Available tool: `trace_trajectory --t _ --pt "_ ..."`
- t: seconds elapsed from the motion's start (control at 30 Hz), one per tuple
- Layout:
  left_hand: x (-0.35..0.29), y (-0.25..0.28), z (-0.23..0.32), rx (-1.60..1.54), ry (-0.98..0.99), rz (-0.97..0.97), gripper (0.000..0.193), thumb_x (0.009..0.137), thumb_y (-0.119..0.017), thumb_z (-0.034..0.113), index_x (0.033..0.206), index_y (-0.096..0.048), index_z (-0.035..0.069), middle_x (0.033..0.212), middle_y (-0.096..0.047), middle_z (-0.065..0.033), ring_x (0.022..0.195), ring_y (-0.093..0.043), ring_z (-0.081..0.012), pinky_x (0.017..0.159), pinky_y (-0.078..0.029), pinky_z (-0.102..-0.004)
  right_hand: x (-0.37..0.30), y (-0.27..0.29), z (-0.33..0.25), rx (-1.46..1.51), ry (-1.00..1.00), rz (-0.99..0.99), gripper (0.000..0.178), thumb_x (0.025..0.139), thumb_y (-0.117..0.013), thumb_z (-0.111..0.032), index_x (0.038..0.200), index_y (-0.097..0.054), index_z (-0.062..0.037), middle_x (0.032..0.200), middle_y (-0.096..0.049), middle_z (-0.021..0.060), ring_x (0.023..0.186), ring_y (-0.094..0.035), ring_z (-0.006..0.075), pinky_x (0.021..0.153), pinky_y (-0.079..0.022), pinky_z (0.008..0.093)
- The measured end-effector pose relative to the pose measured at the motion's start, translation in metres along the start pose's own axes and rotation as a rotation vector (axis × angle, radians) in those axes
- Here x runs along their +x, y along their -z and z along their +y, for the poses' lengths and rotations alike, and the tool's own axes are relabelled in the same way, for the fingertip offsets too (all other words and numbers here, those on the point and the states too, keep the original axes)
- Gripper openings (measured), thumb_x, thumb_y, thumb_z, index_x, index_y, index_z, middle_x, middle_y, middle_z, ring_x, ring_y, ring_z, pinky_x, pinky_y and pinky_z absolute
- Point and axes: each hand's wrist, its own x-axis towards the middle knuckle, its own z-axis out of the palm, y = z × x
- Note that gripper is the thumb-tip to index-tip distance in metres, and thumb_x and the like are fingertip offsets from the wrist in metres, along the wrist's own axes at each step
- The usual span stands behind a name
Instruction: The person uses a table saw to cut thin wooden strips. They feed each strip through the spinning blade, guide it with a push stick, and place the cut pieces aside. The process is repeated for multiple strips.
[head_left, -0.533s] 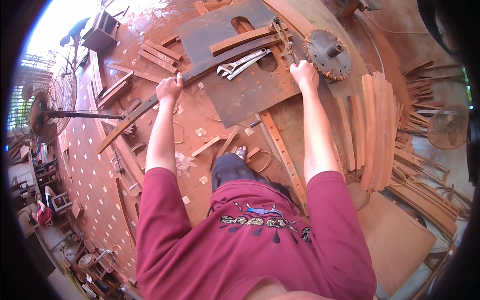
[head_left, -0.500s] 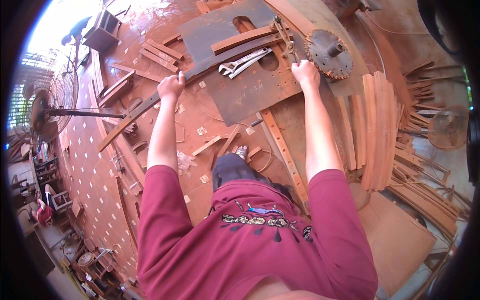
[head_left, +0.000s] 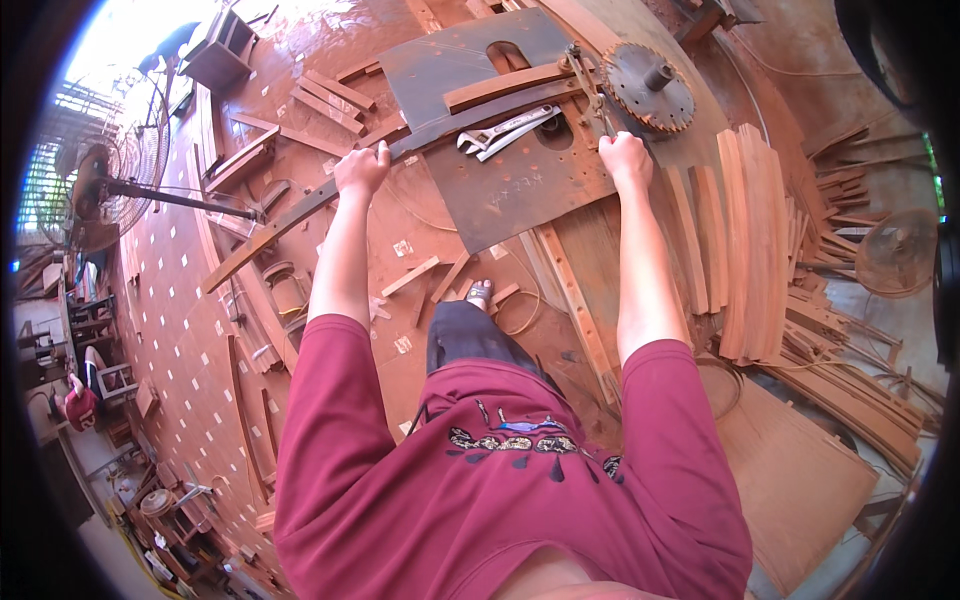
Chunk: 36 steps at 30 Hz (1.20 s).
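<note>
My left hand [head_left: 362, 172] is closed round a long dark wooden bar [head_left: 275, 232], which runs from the lower left up across a flat metal plate [head_left: 510, 195]. My right hand [head_left: 625, 160] is closed at the lower end of a metal toggle clamp [head_left: 585, 80], apparently on its handle. Next to the clamp, a short reddish wood strip [head_left: 505, 88] lies along the bar's far side. On the near side an adjustable wrench [head_left: 505, 130] rests on the plate. A toothed circular saw blade [head_left: 650, 88] stands just beyond my right hand.
Stacked curved planks [head_left: 750, 250] are at the right, above a large flat board [head_left: 800, 480]. A perforated rail [head_left: 575, 305] runs below the plate. Loose offcuts [head_left: 410, 277] lie on the floor, and a standing fan [head_left: 95, 195] is at the left. Another person [head_left: 82, 405] sits far left.
The metal plate, with the bar, wood strip and wrench on it, has shifted toward me relative to the saw blade. Both hands keep their grip and move with it.
</note>
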Motion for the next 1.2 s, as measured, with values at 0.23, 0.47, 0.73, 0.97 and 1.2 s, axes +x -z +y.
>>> trace_trajectory --t 0.23,0.47,0.73,0.97,1.2 --pt "-0.066 -0.004 0.039 0.032 -0.008 -0.026 0.065 0.099 -0.038 0.053 0.081 -0.077 0.004 0.083 -0.073 -0.0202 0.084 -0.072 -0.0375 0.077 -0.056 -0.0476 -0.035 -0.003 0.075 0.023 -0.005 0.012 0.042 0.089 -0.054 -0.039 0.109 -0.073 -0.0073 0.109 -0.072 0.0211 0.104 -0.069 0.0389 0.092 -0.054 0.0489" --pt "-0.112 -0.026 0.061 0.012 -0.028 -0.002 0.065 0.098 -0.038 0.051 0.078 -0.076 0.003 0.080 -0.072 -0.0214 0.081 -0.072 -0.0381 0.076 -0.057 -0.0473 -0.055 -0.013 0.118 0.026 -0.037 0.011 0.042 0.087 -0.056 -0.038 0.109 -0.073 -0.0070 0.109 -0.071 0.0222 0.104 -0.068 0.0397 0.092 -0.055 0.0498" --pt "-0.163 -0.052 0.094 -0.065 -0.017 0.000 0.062 0.096 -0.044 0.050 0.073 -0.076 0.002 0.074 -0.071 -0.0229 0.073 -0.072 -0.0390 0.070 -0.057 -0.0476 -0.072 -0.010 0.164 -0.030 -0.185 -0.065 0.045 0.088 -0.061 -0.043 0.106 -0.075 -0.0044 0.111 -0.071 0.0231 0.106 -0.068 0.0397 0.093 -0.054 0.0491" --pt "-0.176 -0.054 0.105 -0.053 -0.021 0.005 0.062 0.096 -0.045 0.049 0.073 -0.076 0.001 0.073 -0.070 -0.0229 0.072 -0.071 -0.0397 0.069 -0.056 -0.0476 -0.065 -0.028 0.192 0.042 -0.193 -0.068 0.043 0.088 -0.060 -0.043 0.105 -0.076 -0.0075 0.109 -0.072 0.0207 0.104 -0.069 0.0387 0.091 -0.054 0.0487" --pt "-0.180 -0.037 0.104 -0.064 -0.020 0.014 0.060 0.097 -0.045 0.048 0.075 -0.076 0.002 0.073 -0.071 -0.0221 0.071 -0.071 -0.0393 0.069 -0.057 -0.0474 -0.065 -0.019 0.182 0.016 -0.186 -0.118 0.044 0.087 -0.061 -0.042 0.102 -0.075 -0.0038 0.107 -0.072 0.0223 0.103 -0.069 0.0390 0.090 -0.055 0.0493"
